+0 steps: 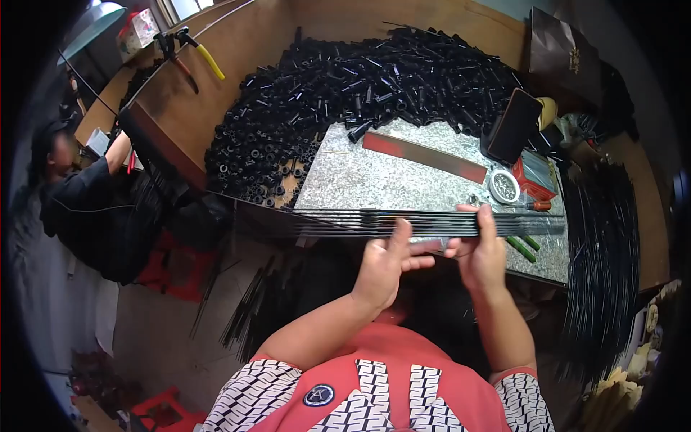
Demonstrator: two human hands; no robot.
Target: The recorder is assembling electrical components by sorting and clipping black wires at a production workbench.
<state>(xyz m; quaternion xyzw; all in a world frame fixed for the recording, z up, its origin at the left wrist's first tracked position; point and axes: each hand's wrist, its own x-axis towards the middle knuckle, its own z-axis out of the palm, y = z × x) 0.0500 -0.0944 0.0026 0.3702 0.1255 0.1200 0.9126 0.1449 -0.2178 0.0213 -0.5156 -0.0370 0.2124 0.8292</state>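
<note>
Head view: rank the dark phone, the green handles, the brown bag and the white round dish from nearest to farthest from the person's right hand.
1. Green handles: just to the right of the right hand.
2. White round dish: beyond the hand, slightly right.
3. Dark phone: beyond the dish.
4. Brown bag: far back, upper right.

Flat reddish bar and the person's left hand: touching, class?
Apart: the head view shows speckled tabletop and black rods between the flat reddish bar and the left hand.
</note>
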